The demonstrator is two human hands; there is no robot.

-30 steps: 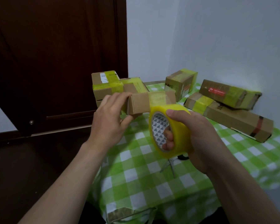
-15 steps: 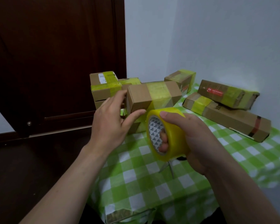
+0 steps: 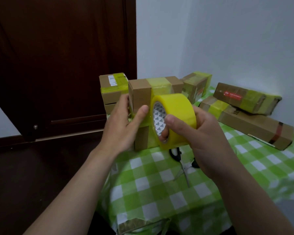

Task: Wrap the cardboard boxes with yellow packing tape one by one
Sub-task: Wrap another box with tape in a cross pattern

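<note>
We hold: one box (image 3: 140, 93), left hand (image 3: 124, 126) clamped round it; one tape roll (image 3: 176, 109), right hand (image 3: 205, 133) gripping its core.

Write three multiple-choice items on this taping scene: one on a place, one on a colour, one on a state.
1. Where do the scissors lie?
A. On the tablecloth, under the right hand
B. On a chair
C. On the floor

2. The tablecloth's checks are:
A. red and white
B. green and white
C. blue and yellow

3. The right hand's grip is:
A. open and empty
B. round the tape roll
C. round a pen

Key:
1 A: the black handles show on the cloth just below the wrist.
2 B: green and white squares cover it.
3 B: the thumb lies over the roll's rim and the fingers sit inside its core, while the left hand holds the cardboard box.
</note>
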